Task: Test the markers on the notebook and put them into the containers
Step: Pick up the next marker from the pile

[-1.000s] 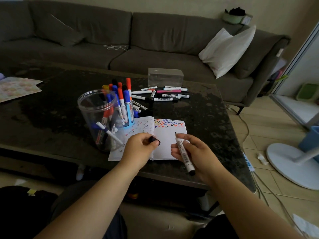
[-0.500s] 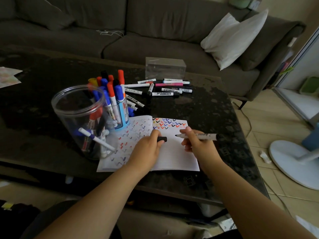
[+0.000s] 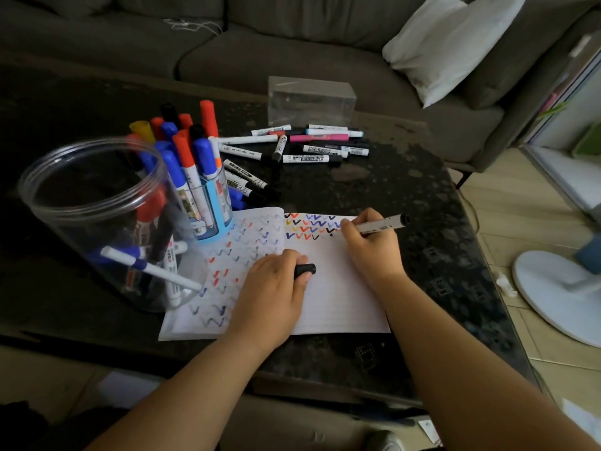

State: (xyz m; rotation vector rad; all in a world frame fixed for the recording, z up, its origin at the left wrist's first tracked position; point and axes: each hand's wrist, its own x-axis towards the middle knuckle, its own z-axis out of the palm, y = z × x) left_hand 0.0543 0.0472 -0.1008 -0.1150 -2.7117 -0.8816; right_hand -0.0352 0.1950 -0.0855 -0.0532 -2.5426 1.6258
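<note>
Two hands are at work over the open notebook [image 3: 338, 288], and the change over the last second is plain: the right hand [image 3: 374, 245], which a second ago held the uncapped black marker [image 3: 380, 225] upright and clear of the paper, has swung it nearly flat and carried the tip up to the third row of ticks near the top of the right page. That puts the test stroke in hand, I judge; capping and dropping the marker into a container are yet to come. The fingers are curled round the barrel in a writing pinch. The left hand [image 3: 276, 288] lies on the notebook's middle fold, pinning it to the dark table [image 3: 406, 190], and pinches the black cap [image 3: 305, 271] between thumb and forefinger. The marker is white-barrelled with black print and a dark tail end pointing right; its tip is hidden behind the fingers. To the left stand a clear round jar [image 3: 65, 203] and a blue-based cup [image 3: 211, 206], both holding markers; untested ones [image 3: 309, 148] lie loose near a clear box [image 3: 310, 99].
</note>
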